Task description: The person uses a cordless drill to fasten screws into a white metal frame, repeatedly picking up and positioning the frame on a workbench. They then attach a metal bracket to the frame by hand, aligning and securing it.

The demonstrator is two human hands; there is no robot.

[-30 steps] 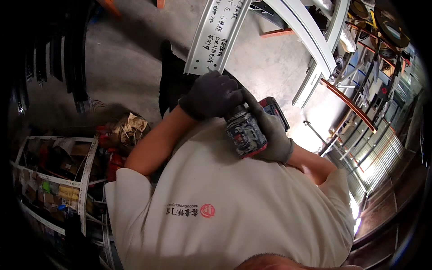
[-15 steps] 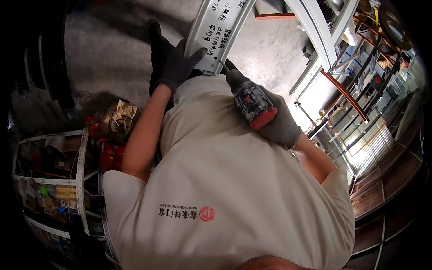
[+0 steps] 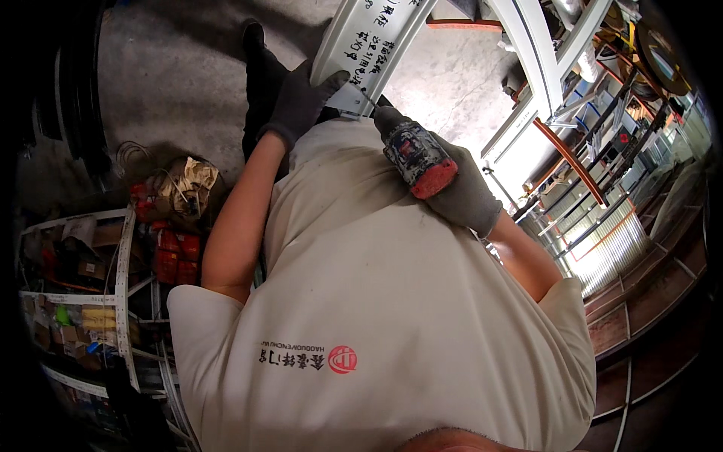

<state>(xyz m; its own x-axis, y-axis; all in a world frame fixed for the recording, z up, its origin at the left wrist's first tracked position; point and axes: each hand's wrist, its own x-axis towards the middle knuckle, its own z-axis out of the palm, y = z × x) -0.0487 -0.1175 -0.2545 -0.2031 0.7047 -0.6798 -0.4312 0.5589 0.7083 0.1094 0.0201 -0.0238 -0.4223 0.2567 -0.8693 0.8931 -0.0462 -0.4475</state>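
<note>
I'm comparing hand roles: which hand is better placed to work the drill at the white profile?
Probably the right hand: it grips the drill, bit pointing toward the white profile. The left hand holds the profile's edge.

In the right hand (image 3: 465,192), a scuffed plastic drill (image 3: 416,153) is looking dull; past that grip, a metal bar (image 3: 367,54) is shining.
</note>
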